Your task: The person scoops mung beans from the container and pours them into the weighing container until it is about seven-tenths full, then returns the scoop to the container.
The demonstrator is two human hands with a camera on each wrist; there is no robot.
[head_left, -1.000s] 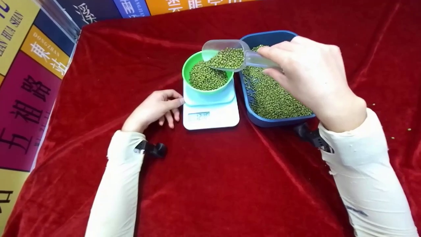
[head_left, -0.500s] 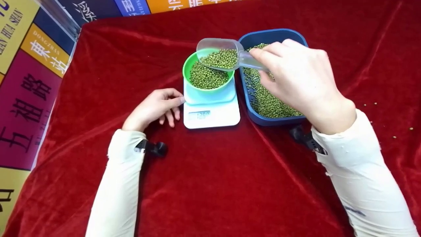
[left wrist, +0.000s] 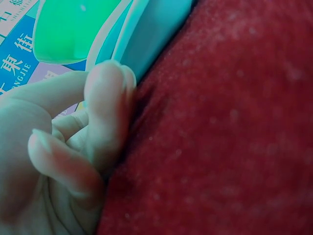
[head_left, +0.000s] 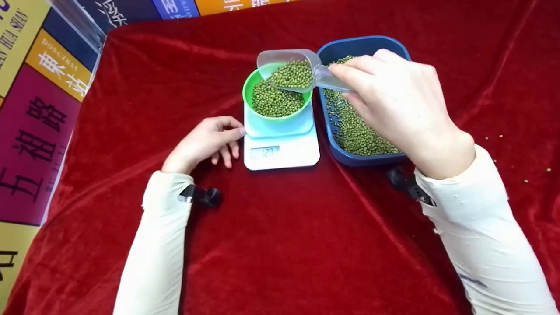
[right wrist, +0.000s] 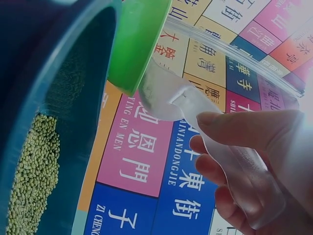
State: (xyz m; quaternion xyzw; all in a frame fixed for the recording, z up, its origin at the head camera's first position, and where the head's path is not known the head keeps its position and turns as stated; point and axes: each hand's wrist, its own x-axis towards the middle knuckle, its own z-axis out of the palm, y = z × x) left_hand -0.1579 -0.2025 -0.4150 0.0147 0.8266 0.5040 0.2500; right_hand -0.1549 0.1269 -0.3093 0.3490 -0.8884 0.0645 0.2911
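My right hand (head_left: 402,105) grips a clear plastic scoop (right wrist: 195,112) by its handle. The scoop holds green mung beans (head_left: 294,74) and is tilted over a green bowl (head_left: 248,94), which has more beans in it. That bowl stands on a white kitchen scale (head_left: 297,155) with a lit display (head_left: 264,152), its digits blurred. Loosely bent, my left hand (head_left: 205,142) rests on the cloth, thumb and index fingertips touching the scale's left edge. In the left wrist view those fingertips are at the scale's (left wrist: 151,34) edge.
Right of the scale stands a blue tub (head_left: 363,161) of mung beans, partly under my right hand. A few stray beans (head_left: 526,181) lie on the red cloth (head_left: 280,245) at the right. Colored panels with Chinese characters (head_left: 43,131) line the left and back.
My right hand has brought the scoop slightly left, further over the bowl. The digits on the scale's display have changed. My left hand stays at the scale's edge.
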